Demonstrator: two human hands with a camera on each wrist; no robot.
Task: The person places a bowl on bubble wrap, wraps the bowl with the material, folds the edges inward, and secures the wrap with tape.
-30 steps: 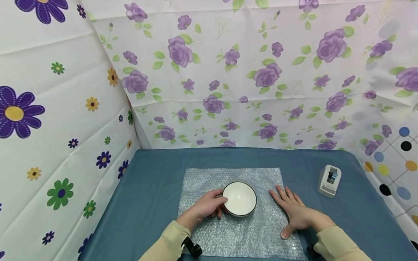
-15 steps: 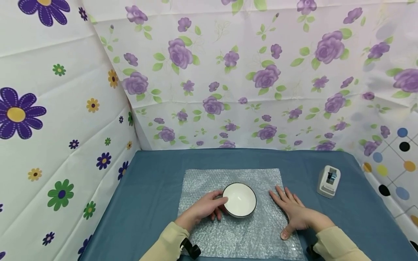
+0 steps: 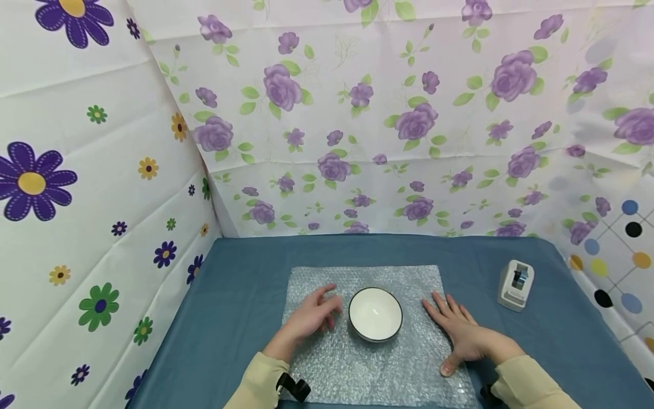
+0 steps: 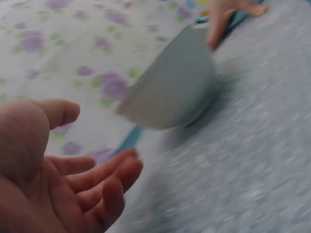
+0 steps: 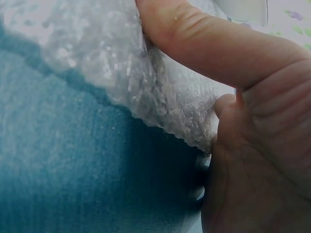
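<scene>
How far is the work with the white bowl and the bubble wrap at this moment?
Done: the white ceramic bowl with a dark rim stands upright on the middle of the clear bubble wrap sheet, spread flat on the blue tablecloth. In hand: the right hand presses the sheet flat; the left hand is open beside the bowl, not touching. Left: the bowl is unwrapped, and the white tape dispenser stands untouched.

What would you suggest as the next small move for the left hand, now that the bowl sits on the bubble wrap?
Probably the left hand should take the near left edge of the bubble wrap and fold it toward the bowl. The bowl stands upright mid-sheet, that hand hovers beside it holding nothing, and the right hand lies flat, pinning the sheet's right side.
</scene>
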